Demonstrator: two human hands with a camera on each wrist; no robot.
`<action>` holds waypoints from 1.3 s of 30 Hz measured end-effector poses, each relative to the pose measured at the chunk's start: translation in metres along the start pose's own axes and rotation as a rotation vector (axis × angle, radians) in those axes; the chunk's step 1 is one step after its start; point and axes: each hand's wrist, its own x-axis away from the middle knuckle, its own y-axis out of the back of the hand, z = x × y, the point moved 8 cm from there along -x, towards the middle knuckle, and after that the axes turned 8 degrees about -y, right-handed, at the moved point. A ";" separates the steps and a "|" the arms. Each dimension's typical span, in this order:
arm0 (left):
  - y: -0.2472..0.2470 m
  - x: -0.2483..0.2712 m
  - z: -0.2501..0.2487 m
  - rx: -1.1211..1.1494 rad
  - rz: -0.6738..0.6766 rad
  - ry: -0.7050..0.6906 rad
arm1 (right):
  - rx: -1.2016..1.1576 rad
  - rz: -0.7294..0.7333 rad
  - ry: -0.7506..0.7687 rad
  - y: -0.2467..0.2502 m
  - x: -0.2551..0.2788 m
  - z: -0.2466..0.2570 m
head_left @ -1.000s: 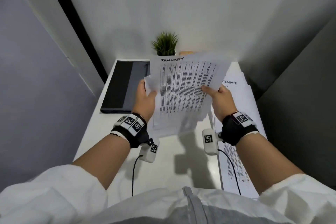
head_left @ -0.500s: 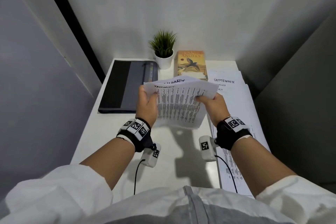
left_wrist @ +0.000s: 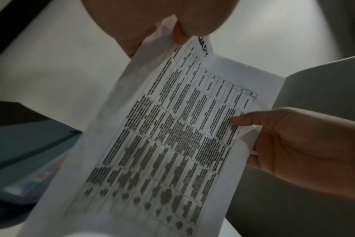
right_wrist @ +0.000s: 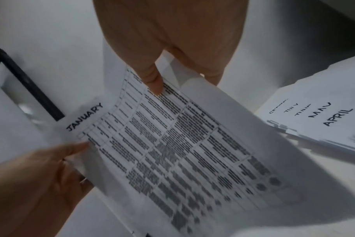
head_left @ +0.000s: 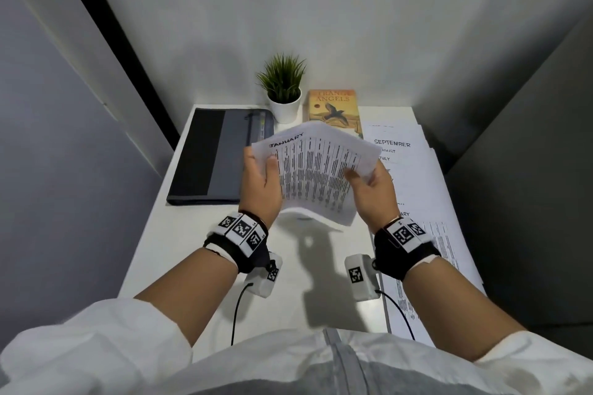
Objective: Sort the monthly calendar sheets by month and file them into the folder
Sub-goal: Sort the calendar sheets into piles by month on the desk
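Holding a small bundle of calendar sheets above the middle of the table, JANUARY page on top. Left hand pinching the bundle's left edge, thumb laid on the print; right hand pinching the right edge the same way, fingers behind the paper. Bowed upward across the middle, at least one more leaf showing beneath the top page.

Sorting step, by the look of it: a fanned stack of sorted sheets along the table's right edge, headings stepped from SEPTEMBER down through APRIL in the right wrist view, lower headings hidden by the right hand. Dark folder closed at the far left corner, nothing filed yet.

Next move likely calling for peeling the JANUARY page off the bundle and placing it in order with the stack, keeping the leaves underneath from slipping. Folder to be opened afterwards. Potted plant and book at the far edge, clear of the work.
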 end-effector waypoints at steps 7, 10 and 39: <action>-0.014 0.016 0.044 -0.054 0.085 0.165 | 0.120 -0.009 -0.148 0.001 -0.003 -0.031; -0.017 0.014 0.053 -0.106 0.100 0.198 | 0.131 -0.006 -0.161 0.003 -0.008 -0.033; -0.009 0.042 0.182 -1.325 1.051 0.015 | 0.907 -0.397 -0.855 0.270 0.039 -0.163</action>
